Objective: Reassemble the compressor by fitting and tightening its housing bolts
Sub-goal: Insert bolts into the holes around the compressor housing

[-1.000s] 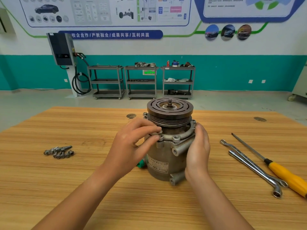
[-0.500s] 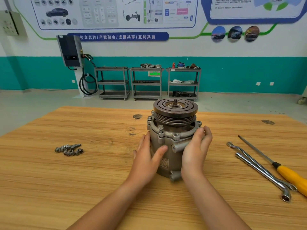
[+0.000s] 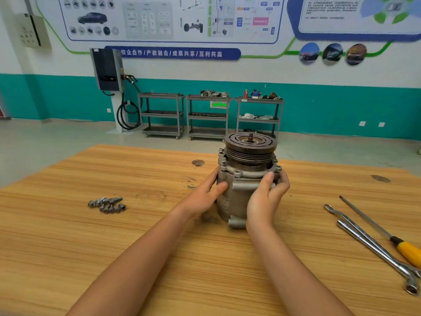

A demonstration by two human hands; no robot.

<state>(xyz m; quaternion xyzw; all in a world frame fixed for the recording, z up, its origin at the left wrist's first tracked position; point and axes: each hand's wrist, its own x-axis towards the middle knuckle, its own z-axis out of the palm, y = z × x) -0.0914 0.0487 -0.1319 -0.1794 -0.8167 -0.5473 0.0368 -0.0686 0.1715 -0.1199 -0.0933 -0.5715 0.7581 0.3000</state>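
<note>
Wood-grain table (image 3: 159, 258), near edge: both forearms reach in. Left hand (image 3: 201, 198) and right hand (image 3: 264, 201) clasp the grey cast-metal compressor (image 3: 238, 195) from either side, fingers curled round its body. It stands upright mid-table, dark grooved pulley (image 3: 250, 148) on top. Loose silver housing bolts (image 3: 107, 204) lie well left. Two chrome wrenches (image 3: 373, 253) and a yellow-handled screwdriver (image 3: 407, 250) lie right. Grey shelf carts (image 3: 208, 115) stand at the far wall.

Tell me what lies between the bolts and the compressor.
Head view: from the bolts rightward the table is bare wood, until the left hand, which holds the compressor by its left side.
</note>
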